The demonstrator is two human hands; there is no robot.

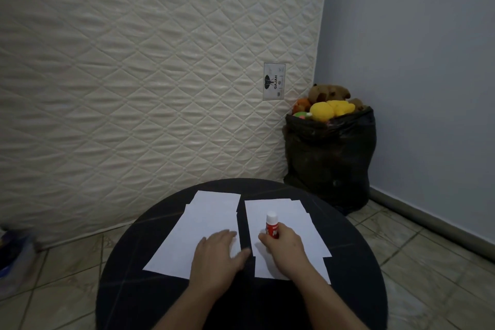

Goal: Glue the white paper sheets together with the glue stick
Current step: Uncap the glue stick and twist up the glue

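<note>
Two stacks of white paper sheets lie side by side on a round black table (150, 289). The left stack (198, 228) has my left hand (219, 257) lying flat on its near right corner, fingers spread. The right stack (294, 222) carries a red glue stick (272, 225) with a white cap, standing upright. My right hand (284, 246) is closed around the lower part of the glue stick. The cap is on.
A quilted white mattress (147, 75) leans upright just behind the table. A black bag (329, 163) full of plush toys stands at the back right by the blue wall. Tiled floor surrounds the table. A blurred blue object (13, 257) sits at the far left.
</note>
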